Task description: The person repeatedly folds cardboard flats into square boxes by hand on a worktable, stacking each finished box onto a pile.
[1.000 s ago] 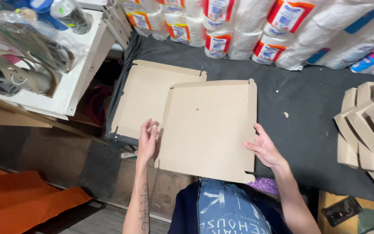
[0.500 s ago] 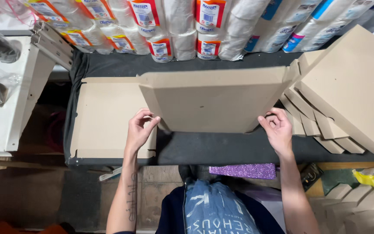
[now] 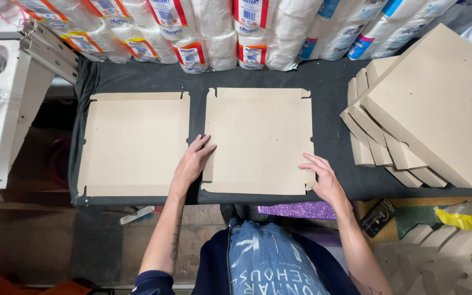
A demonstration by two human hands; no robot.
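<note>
Where the flat cardboard sheet (image 3: 258, 139) lies unfolded on the black tabletop (image 3: 323, 87), both hands rest on its near edge in the head view. The left hand (image 3: 192, 162) sits at the sheet's left edge, fingers spread and laid flat, clasping nothing, with the fingertips on the sheet's left margin. The right hand (image 3: 323, 177) presses on the sheet's near right corner, fingers likewise stretched out and loose, gripping nothing. Just left of the sheet, apart by a narrow strip of black tabletop, lies a second flat cardboard blank (image 3: 132, 142). Right of the sheet, well apart from it, a stack of folded cardboard boxes (image 3: 427, 109) leans in a fanned pile. Beyond the sheet's far edge stands a row of wrapped paper rolls (image 3: 214, 33). Nearer than the sheet, below the table edge, a purple glittery sheet (image 3: 296, 210) shows.
</note>
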